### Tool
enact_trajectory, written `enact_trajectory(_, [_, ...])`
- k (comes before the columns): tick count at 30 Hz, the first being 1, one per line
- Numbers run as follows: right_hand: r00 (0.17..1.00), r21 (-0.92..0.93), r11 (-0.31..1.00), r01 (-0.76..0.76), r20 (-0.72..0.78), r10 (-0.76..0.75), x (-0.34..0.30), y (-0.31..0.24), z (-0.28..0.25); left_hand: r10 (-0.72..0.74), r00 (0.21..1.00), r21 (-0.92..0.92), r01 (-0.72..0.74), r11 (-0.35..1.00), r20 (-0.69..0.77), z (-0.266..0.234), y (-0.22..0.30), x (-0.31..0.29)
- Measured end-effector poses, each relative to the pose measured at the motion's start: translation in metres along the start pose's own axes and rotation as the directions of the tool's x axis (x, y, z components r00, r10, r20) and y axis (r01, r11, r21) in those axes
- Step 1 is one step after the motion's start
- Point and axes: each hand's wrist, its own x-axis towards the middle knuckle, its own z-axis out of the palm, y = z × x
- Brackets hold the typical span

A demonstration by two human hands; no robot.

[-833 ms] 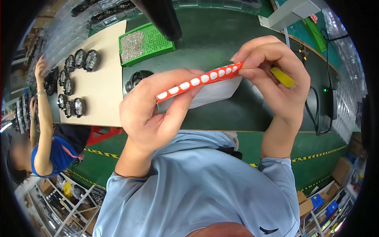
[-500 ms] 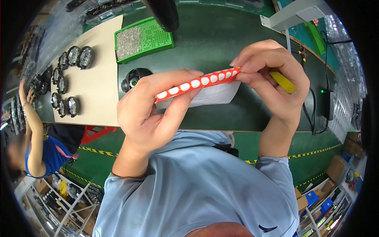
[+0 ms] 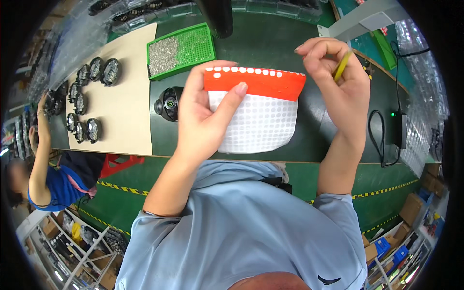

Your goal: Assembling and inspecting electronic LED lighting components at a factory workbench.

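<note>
My left hand (image 3: 200, 108) grips a sheet of small round white stickers (image 3: 261, 123) by its left side, thumb in front and fingers behind. The sheet's upper part is a bare red band, edged along the top by a row of white dots. Away from the sheet, to its right, my right hand (image 3: 340, 79) is raised and closed. A narrow yellow tool (image 3: 341, 66) is tucked among its fingers; its exact kind I cannot make out. Whether a sticker is on the fingertips is too small to tell. Behind my left hand stands a black round device with a lens (image 3: 169, 103).
A green tray (image 3: 155, 76) of small metal parts lies at the back. Several black round units (image 3: 111, 71) rest on a beige board (image 3: 130, 116) at left. A black adapter (image 3: 400, 130) with a cable is at right. A co-worker (image 3: 63, 188) works far left.
The sheet, earlier bent over and held by both hands, now hangs with its white face showing. My right hand has come off it, up and right, still with the yellow tool.
</note>
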Motion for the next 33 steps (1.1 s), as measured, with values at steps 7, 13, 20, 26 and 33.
enact_trajectory(7, [0.988,0.224,0.974,-0.032,-0.140,0.065,0.002,0.002,0.005,0.042,0.986,0.312,-0.092,0.946,0.163,0.019,-0.007,0.019])
enact_trajectory(13, [0.995,0.354,0.931,-0.094,0.075,0.071,-0.002,0.004,0.022,0.263,0.936,0.422,-0.342,0.840,0.235,0.003,0.003,0.012])
enact_trajectory(20, [0.962,0.451,0.883,-0.133,0.275,0.004,-0.010,0.000,0.048,0.344,0.925,0.148,-0.368,0.918,0.163,0.002,-0.011,0.001])
enact_trajectory(26, [0.942,0.510,0.816,-0.273,0.312,0.120,-0.010,0.001,0.042,0.024,0.973,-0.174,0.017,0.985,0.228,-0.005,-0.001,-0.005])
enact_trajectory(33, [0.984,0.675,0.727,-0.125,0.176,0.005,-0.008,0.014,0.036,-0.222,0.864,-0.596,0.477,0.645,0.452,-0.018,-0.014,0.004])
